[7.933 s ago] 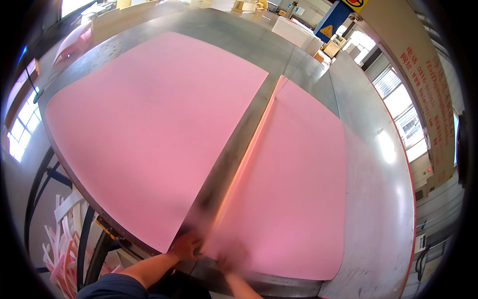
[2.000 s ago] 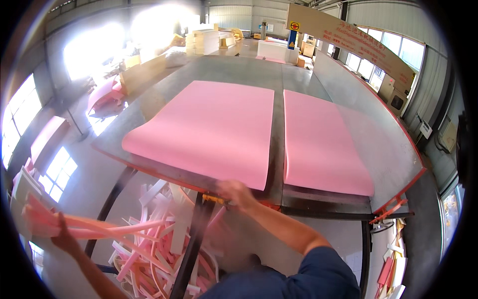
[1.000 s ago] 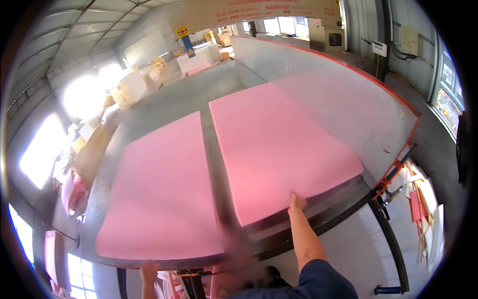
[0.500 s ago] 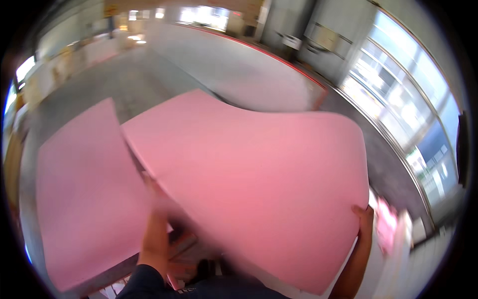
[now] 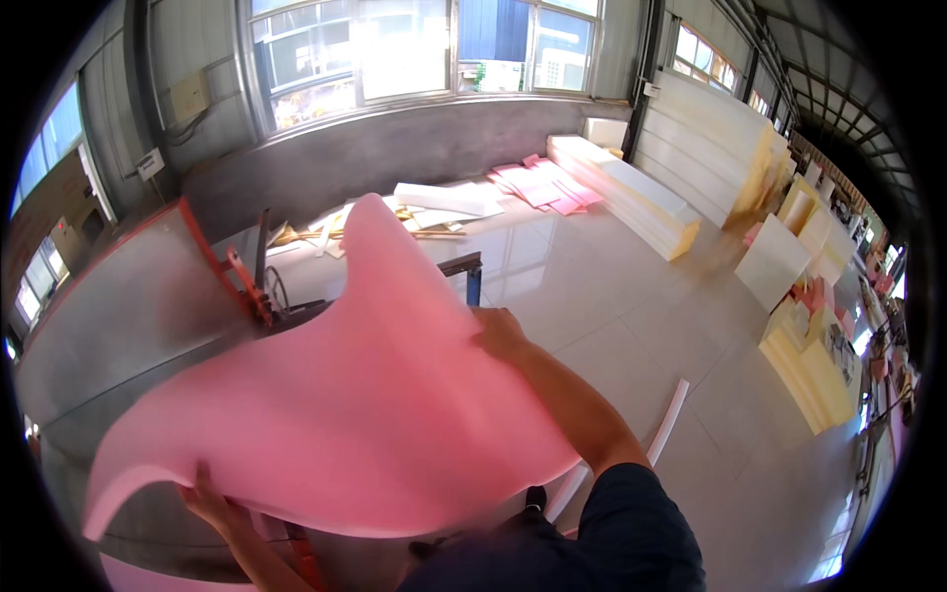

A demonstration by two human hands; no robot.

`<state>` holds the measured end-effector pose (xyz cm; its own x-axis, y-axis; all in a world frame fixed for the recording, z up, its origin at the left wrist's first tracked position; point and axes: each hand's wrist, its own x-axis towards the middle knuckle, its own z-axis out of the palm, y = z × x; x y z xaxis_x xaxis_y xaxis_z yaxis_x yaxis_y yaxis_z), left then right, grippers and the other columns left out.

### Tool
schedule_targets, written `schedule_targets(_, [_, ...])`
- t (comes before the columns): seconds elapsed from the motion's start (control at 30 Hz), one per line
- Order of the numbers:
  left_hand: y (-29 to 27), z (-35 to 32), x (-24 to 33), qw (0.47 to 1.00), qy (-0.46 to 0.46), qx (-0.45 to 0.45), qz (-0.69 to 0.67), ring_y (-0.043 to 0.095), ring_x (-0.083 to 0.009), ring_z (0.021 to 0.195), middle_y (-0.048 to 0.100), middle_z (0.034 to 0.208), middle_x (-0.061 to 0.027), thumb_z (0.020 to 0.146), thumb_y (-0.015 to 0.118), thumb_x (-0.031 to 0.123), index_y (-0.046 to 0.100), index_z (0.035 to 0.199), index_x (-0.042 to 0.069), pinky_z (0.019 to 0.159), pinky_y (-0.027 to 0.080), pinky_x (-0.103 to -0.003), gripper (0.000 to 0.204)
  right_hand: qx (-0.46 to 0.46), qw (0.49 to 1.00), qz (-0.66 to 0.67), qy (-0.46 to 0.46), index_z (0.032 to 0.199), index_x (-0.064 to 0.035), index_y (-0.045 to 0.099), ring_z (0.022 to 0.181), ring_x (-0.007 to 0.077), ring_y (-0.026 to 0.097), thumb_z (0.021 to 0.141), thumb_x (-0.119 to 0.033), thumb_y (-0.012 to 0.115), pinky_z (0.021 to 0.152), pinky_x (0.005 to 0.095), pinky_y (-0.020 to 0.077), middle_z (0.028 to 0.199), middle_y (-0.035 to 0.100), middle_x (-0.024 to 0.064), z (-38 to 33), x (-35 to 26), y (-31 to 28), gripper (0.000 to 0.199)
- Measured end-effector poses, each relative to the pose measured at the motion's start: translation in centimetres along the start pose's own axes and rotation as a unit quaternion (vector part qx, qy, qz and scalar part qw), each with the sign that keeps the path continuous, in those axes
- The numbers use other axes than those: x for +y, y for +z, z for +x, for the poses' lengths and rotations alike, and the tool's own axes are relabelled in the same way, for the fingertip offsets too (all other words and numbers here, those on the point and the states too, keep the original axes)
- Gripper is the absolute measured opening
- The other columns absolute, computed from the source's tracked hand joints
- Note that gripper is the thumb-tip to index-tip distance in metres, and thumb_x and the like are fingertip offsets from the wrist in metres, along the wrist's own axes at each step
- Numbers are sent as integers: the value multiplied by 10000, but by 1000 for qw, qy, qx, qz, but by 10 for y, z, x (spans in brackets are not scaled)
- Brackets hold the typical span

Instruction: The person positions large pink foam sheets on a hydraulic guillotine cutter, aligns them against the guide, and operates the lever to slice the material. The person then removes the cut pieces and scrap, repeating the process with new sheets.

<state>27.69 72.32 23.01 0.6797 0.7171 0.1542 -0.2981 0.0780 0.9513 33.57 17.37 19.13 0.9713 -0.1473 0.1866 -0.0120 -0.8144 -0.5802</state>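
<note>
- We are lifting the floppy pink foam sheet (image 5: 365, 414) off the grey metal table (image 5: 118, 316); left hand (image 5: 209, 498) and right hand (image 5: 498, 331) grip its edges.
- Next, we judge, comes carrying it clear without folding.

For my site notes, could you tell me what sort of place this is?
Probably a foam-cutting workshop: a large pink foam sheet in both hands, stacked cream foam slabs by the wall, and a long grey metal table.
</note>
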Motion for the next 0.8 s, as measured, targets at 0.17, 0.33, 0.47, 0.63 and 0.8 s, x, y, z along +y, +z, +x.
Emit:
schedule_targets(0.17, [131, -111, 73, 989, 123, -77, -30, 613, -235, 1024, 619, 1192, -153, 900, 648, 30, 538, 1313, -48, 834, 526, -338, 434, 93, 983, 151, 55, 1259, -138, 666, 921, 189, 707, 715, 14, 689, 827, 342, 548, 1034, 731, 156, -40, 84, -105, 566])
schedule_targets(0.33, [263, -229, 153, 970, 186, -155, -27, 631, -193, 963, 650, 1135, -117, 904, 673, 62, 597, 1226, -38, 826, 524, -310, 347, 164, 947, 264, 83, 1282, -98, 652, 889, 160, 683, 731, 71, 646, 831, 321, 546, 1011, 747, 116, -86, 149, -230, 576])
schedule_targets(0.47, [361, -337, 181, 936, 214, -239, -145, 644, -177, 907, 669, 1088, -113, 908, 691, 108, 616, 1195, -27, 790, 532, -299, 326, 315, 922, 221, 38, 1283, -134, 658, 999, 222, 703, 706, 73, 636, 890, 301, 534, 1107, 717, 162, -145, 213, -329, 613])
schedule_targets(0.63, [458, -410, 199, 926, 184, -290, -157, 669, -209, 880, 676, 1081, -123, 903, 712, 159, 613, 1218, -19, 763, 565, -314, 375, 454, 874, 164, 57, 1292, -70, 644, 1014, 139, 660, 729, 110, 627, 913, 287, 516, 1143, 723, 108, -197, 258, -403, 591])
schedule_targets(0.8, [562, -450, 187, 882, 145, -371, -253, 677, -223, 916, 662, 1120, -134, 916, 701, 164, 592, 1241, -33, 777, 582, -323, 395, 590, 786, 174, 64, 1287, -11, 639, 1011, 116, 632, 730, 133, 619, 914, 281, 503, 1129, 712, 70, -231, 309, -456, 576])
